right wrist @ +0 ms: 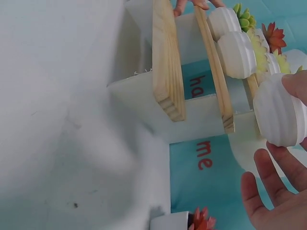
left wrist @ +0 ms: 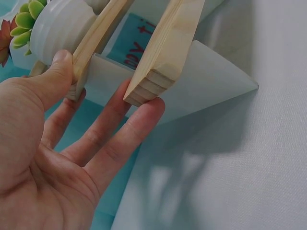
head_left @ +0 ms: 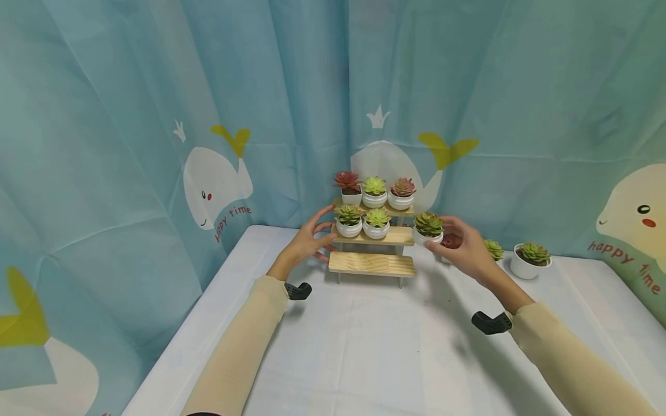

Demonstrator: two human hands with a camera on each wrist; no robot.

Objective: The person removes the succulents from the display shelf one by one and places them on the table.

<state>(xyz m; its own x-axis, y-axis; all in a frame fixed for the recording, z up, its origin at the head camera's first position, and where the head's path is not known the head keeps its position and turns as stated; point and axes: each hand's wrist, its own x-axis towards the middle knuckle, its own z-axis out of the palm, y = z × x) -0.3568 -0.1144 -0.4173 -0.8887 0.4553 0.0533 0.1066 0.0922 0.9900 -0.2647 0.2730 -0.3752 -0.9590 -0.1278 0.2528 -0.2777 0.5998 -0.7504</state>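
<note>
A three-tier wooden plant stand [head_left: 372,263] with white side supports stands at the table's back. My left hand [head_left: 307,242] steadies its left end; in the left wrist view, the thumb [left wrist: 60,72] and fingers meet the ends of the shelves. On the right, my right hand [head_left: 465,251] holds a green potted succulent [head_left: 429,225] by its white pot, beside the middle shelf's right end. That shelf bears a dark green succulent [head_left: 348,221] and a light green one [head_left: 377,223]. Three potted succulents, including a red one [head_left: 347,187], line the top shelf. The bottom shelf is bare.
Right of the stand, a reddish succulent [head_left: 450,242] in a pot sits partly behind my right hand. A green succulent [head_left: 492,249] and another in a white pot [head_left: 529,261] are farther right. A blue whale-print curtain [head_left: 312,104] hangs behind the white-covered table [head_left: 364,346].
</note>
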